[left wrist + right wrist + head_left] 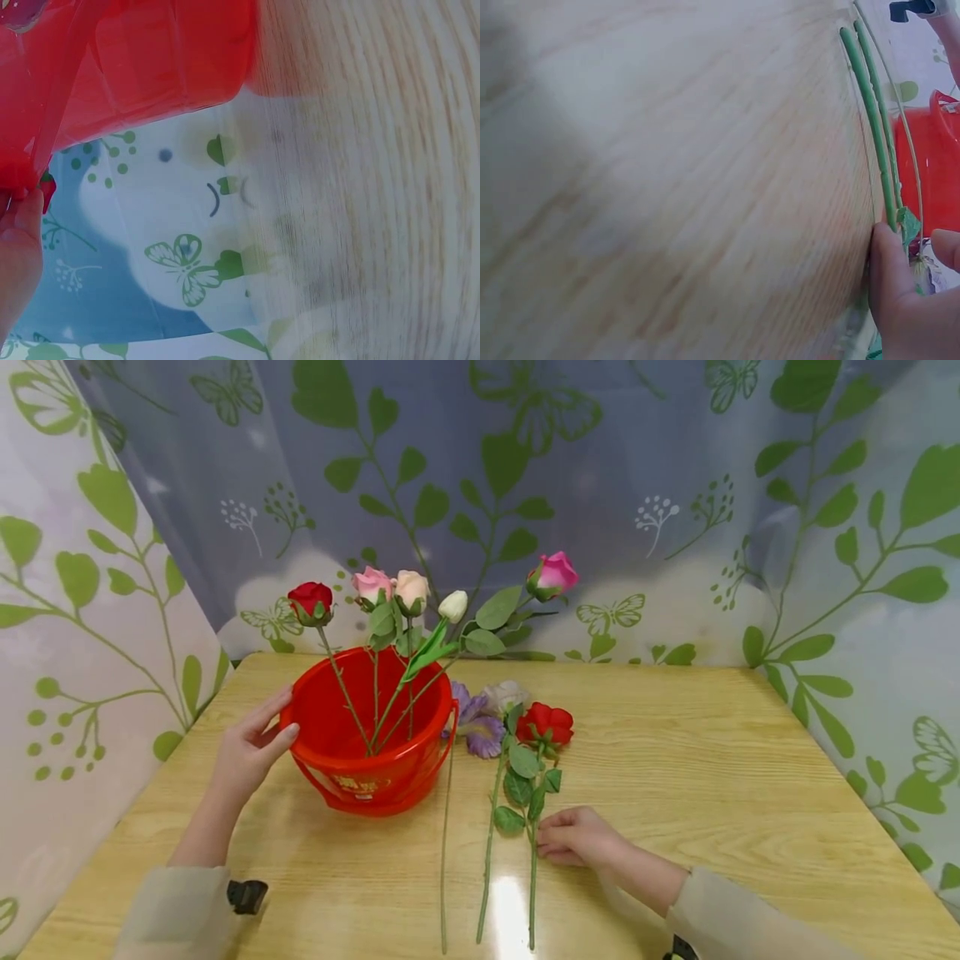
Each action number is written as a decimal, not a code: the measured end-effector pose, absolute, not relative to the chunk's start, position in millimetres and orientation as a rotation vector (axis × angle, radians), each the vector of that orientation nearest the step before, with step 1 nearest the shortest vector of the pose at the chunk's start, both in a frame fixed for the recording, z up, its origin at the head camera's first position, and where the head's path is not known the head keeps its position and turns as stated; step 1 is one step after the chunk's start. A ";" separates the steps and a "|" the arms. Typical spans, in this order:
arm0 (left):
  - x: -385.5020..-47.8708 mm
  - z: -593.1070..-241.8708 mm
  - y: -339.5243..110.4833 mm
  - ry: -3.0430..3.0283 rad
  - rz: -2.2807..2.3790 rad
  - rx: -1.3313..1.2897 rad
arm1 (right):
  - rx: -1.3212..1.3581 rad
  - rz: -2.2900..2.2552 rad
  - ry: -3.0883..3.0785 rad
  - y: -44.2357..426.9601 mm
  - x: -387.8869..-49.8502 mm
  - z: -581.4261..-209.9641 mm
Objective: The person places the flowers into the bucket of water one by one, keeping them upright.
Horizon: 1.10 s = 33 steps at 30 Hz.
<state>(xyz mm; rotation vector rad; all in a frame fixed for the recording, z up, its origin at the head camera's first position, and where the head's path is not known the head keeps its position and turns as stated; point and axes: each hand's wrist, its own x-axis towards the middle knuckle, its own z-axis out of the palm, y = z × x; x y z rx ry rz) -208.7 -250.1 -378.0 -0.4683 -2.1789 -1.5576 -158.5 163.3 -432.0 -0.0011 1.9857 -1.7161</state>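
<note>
My left hand (pixel 251 747) grips the rim of a red plastic bucket (pixel 330 777) at its left side, also seen close up in the left wrist view. Inside the bucket stand a red rose (pixel 311 602), a pink rose (pixel 372 585), a cream rose (pixel 412 591), a white tulip (pixel 453 607) and a magenta rose (pixel 553 575), all leaning. My right hand (pixel 581 839) touches the stem of an open red rose (pixel 546 725) lying on the table. In the right wrist view a finger meets that green stem (pixel 870 112), while the thumb (pixel 946 247) stands apart.
Left of that rose lie a whitish flower (pixel 506 696) and a purple iris-like flower (pixel 480 727), their stems pointing toward me. The wooden table (pixel 712 760) ends at a leaf-and-butterfly patterned curtain (pixel 600 527) behind and at both sides.
</note>
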 end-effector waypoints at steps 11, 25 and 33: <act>-208.5 -379.1 -250.1 -2.159 -1.577 -0.502 | 0.090 -1.702 2.025 157.0 -163.1 -435.7; -207.7 -377.8 -249.1 -2.165 -1.575 -0.495 | 0.119 -1.612 2.141 151.2 -167.4 -438.3; -208.1 -378.7 -251.2 -2.176 -1.562 -0.485 | 0.103 -1.653 2.112 152.1 -166.0 -436.9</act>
